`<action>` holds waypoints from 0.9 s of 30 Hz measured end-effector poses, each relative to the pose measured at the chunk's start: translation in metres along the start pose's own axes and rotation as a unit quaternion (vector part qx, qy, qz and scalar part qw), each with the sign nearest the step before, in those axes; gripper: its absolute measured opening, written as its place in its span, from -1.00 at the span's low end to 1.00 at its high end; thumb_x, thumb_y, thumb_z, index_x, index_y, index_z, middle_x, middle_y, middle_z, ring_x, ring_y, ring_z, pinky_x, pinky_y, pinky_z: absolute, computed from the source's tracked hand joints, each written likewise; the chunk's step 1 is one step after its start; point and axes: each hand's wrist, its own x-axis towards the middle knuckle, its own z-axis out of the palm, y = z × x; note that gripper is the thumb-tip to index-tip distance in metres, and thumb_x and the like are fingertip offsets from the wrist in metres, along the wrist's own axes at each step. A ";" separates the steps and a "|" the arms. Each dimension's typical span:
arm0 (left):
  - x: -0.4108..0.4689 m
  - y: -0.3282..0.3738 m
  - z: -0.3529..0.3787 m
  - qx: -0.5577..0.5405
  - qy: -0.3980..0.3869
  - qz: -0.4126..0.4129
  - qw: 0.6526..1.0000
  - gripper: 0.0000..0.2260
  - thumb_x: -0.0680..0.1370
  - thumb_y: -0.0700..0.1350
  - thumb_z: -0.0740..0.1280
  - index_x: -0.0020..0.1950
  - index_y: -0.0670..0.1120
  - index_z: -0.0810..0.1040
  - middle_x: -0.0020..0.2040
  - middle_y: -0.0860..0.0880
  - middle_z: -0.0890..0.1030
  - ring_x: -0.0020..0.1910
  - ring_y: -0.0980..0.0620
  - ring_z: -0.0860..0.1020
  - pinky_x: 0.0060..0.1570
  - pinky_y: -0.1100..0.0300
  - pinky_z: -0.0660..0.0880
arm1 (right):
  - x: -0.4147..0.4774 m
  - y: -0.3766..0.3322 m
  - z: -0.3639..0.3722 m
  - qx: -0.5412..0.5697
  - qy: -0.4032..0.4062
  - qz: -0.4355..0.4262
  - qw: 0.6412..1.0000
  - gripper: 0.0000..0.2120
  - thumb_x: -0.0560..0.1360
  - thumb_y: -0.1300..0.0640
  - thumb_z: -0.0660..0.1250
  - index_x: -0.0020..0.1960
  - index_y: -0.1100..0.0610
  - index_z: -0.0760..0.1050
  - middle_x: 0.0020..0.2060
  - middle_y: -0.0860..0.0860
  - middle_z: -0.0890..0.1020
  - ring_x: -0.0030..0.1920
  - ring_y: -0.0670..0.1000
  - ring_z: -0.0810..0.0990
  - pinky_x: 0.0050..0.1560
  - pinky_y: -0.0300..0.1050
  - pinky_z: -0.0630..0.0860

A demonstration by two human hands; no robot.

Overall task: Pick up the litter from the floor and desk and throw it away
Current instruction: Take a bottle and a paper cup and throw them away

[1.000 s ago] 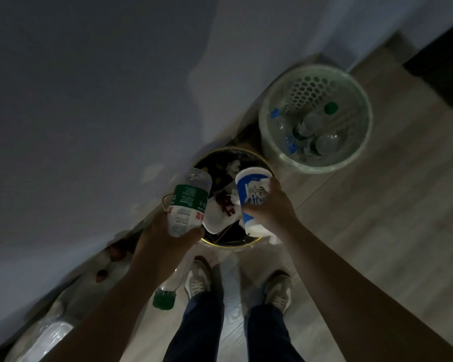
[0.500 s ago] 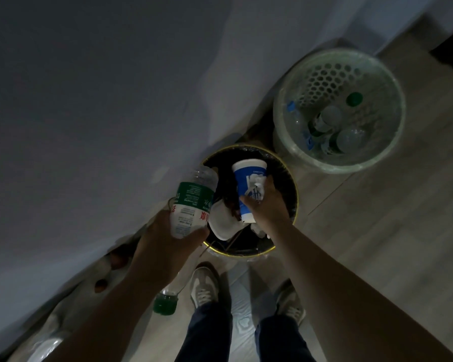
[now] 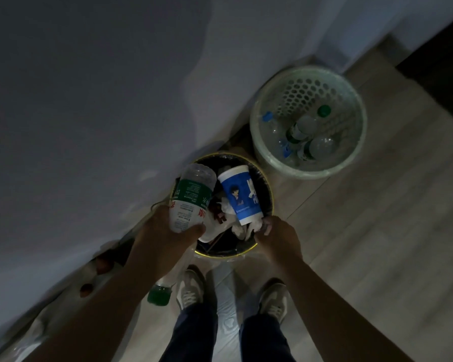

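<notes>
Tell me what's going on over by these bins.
A person stands over a dark yellow-rimmed bin of rubbish. Their left hand grips a green-labelled plastic bottle above its edge. Their right hand is at the near end of a blue cup that lies tilted over the rubbish. Whether it grips the cup is unclear. A pale perforated basket beside it holds empty bottles.

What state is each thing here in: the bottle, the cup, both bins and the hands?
Plastic bottle: gripped by left hand, base over the black bin.
Blue cup: tilted over the black bin, right hand at its near end; grip unclear.
Black bin: partly filled with litter.
White basket: holds plastic bottles.
</notes>
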 end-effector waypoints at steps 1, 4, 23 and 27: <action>0.001 0.003 0.002 0.006 -0.002 -0.004 1.000 -0.57 0.35 0.10 0.50 0.11 -0.03 0.45 -0.06 -0.01 0.58 -0.18 0.11 0.58 -0.31 0.21 0.52 | -0.002 0.002 -0.008 -0.008 0.005 -0.004 1.000 -0.71 0.49 0.08 0.33 0.18 0.14 0.50 0.07 0.10 0.62 0.06 0.07 0.59 0.02 -0.08 0.51; 0.002 0.018 0.009 0.004 -0.011 -0.009 1.000 -0.61 0.36 0.11 0.49 0.06 -0.04 0.50 -0.13 0.01 0.61 -0.24 0.10 0.61 -0.40 0.24 0.51 | -0.009 0.010 -0.033 -0.024 -0.006 -0.018 1.000 -0.60 0.51 0.06 0.32 0.32 0.12 0.41 0.19 0.10 0.54 0.20 0.07 0.51 0.20 -0.03 0.47; 0.055 0.184 0.120 0.107 -0.084 0.042 0.990 -0.36 0.36 0.19 0.46 0.32 -0.08 0.38 0.23 -0.05 0.50 0.16 -0.08 0.51 0.12 0.08 0.46 | -0.032 0.100 -0.151 0.027 0.006 0.015 1.000 -0.56 0.53 0.08 0.30 0.39 0.07 0.37 0.23 0.03 0.54 0.18 -0.03 0.53 0.20 -0.15 0.49; 0.070 0.207 0.138 0.149 -0.087 0.027 0.985 -0.33 0.38 0.08 0.47 0.39 -0.14 0.32 0.30 -0.13 0.45 0.24 -0.14 0.47 0.09 0.10 0.46 | -0.029 0.117 -0.154 0.047 0.004 0.020 0.999 -0.58 0.53 0.08 0.30 0.38 0.07 0.38 0.20 0.03 0.56 0.14 -0.05 0.53 0.17 -0.16 0.50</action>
